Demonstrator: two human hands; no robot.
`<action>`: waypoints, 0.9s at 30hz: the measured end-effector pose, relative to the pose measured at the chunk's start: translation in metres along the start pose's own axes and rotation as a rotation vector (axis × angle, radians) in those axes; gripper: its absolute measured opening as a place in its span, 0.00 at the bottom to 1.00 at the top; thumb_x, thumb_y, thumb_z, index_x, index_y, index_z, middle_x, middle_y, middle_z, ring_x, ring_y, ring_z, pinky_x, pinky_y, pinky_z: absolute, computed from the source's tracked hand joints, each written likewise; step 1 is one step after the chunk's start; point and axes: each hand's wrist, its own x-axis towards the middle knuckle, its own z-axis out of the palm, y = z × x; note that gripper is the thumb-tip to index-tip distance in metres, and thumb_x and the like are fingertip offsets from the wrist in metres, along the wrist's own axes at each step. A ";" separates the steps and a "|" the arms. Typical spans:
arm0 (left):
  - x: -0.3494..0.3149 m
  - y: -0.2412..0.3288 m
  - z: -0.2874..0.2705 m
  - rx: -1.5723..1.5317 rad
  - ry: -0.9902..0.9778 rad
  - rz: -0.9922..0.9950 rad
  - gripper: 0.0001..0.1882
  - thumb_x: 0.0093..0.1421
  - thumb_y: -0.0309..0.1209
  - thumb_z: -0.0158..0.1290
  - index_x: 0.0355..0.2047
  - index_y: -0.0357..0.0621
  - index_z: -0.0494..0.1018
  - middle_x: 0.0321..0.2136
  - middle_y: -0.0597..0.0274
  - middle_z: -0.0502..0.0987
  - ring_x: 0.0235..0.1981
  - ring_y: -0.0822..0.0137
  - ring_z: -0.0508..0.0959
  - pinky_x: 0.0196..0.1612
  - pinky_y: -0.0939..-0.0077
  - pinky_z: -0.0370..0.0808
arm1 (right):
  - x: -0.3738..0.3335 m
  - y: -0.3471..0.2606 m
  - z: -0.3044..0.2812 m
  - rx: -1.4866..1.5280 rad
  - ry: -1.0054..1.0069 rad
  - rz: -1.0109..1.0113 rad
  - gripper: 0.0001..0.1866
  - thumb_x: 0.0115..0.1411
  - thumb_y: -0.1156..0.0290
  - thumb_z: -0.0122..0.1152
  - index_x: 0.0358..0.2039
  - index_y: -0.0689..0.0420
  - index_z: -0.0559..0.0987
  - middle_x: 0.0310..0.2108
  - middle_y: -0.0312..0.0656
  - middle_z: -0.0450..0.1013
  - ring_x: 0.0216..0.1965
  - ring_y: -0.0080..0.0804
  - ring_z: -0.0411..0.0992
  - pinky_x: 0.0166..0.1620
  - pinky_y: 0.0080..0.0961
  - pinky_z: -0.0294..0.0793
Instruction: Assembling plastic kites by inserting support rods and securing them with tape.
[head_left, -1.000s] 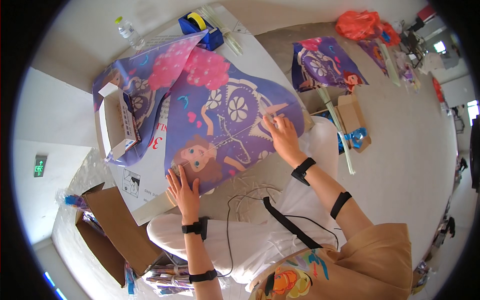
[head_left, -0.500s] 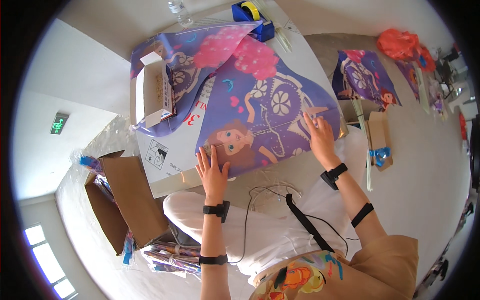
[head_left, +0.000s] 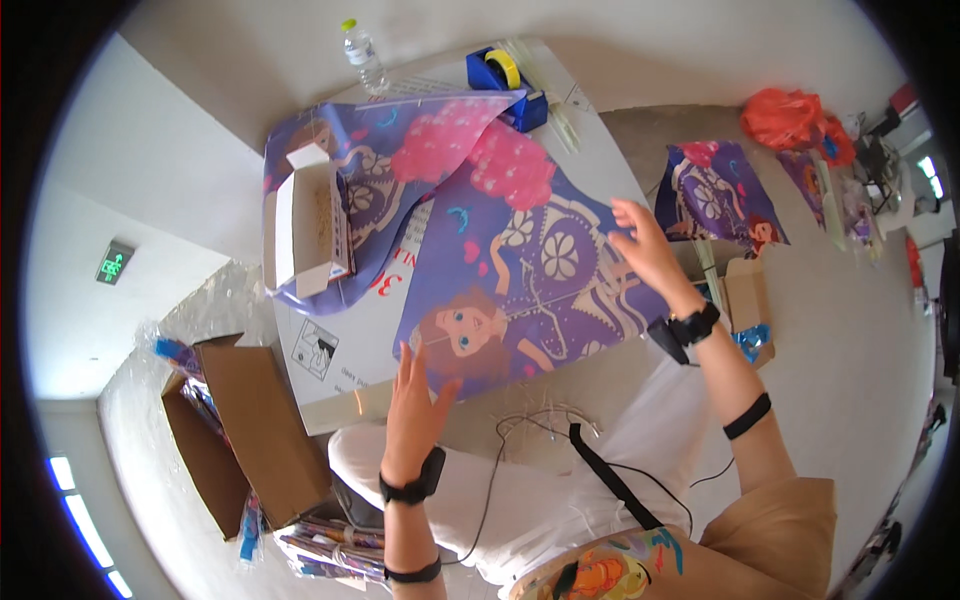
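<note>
A large purple printed sheet [head_left: 500, 270], showing a cartoon girl in a gown and pink flowers, lies across the low board. A thin pale line runs over the figure. My left hand [head_left: 415, 415] is at the sheet's near left corner, fingers stretched and thumb apart, holding nothing. Over the right edge of the sheet hovers my right hand [head_left: 648, 255], its fingers loosely spread and nothing in them. A second similar sheet [head_left: 375, 180] lies to the left, with an opened white carton [head_left: 310, 225] of small tan pieces on top.
A blue tape dispenser [head_left: 525, 108], thin pale rods [head_left: 560, 120] and a water bottle [head_left: 365, 62] stand at the far side. Brown boxes [head_left: 270, 430] and bundled packs [head_left: 335, 548] are at left. Right are another printed sheet [head_left: 715, 190] and a red plastic bag [head_left: 785, 120].
My right hand has lifted from the drawn gown and moved toward the sheet's right edge. My left hand has turned and come off the corner slightly. The view has shifted.
</note>
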 end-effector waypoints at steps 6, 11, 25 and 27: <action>0.004 0.101 -0.065 -0.756 -0.450 0.144 0.28 0.64 0.31 0.50 0.62 0.36 0.57 0.56 0.47 0.68 0.56 0.55 0.71 0.56 0.64 0.68 | 0.170 -0.008 -0.003 0.077 0.091 -0.111 0.22 0.59 0.63 0.60 0.49 0.64 0.73 0.48 0.54 0.73 0.50 0.43 0.72 0.51 0.34 0.71; 0.052 0.139 -0.045 -1.310 -0.493 -0.091 0.22 0.66 0.28 0.45 0.59 0.35 0.59 0.53 0.50 0.70 0.51 0.60 0.74 0.51 0.68 0.72 | 0.287 0.043 0.041 -0.038 0.128 0.004 0.22 0.63 0.56 0.55 0.45 0.63 0.76 0.40 0.48 0.77 0.43 0.37 0.75 0.46 0.32 0.71; 0.138 0.154 0.004 -1.549 -0.518 -0.491 0.18 0.65 0.28 0.44 0.54 0.37 0.65 0.49 0.54 0.73 0.47 0.64 0.74 0.47 0.70 0.71 | 0.323 0.039 0.060 0.603 -0.081 0.429 0.13 0.54 0.69 0.62 0.34 0.67 0.79 0.33 0.46 0.77 0.38 0.35 0.72 0.45 0.40 0.63; 0.137 0.155 0.009 -1.550 -0.522 -0.488 0.17 0.65 0.28 0.44 0.53 0.37 0.66 0.49 0.54 0.73 0.47 0.63 0.74 0.47 0.70 0.71 | 0.320 0.040 0.060 0.586 -0.114 0.470 0.17 0.55 0.63 0.62 0.40 0.62 0.79 0.38 0.43 0.76 0.47 0.34 0.69 0.56 0.49 0.55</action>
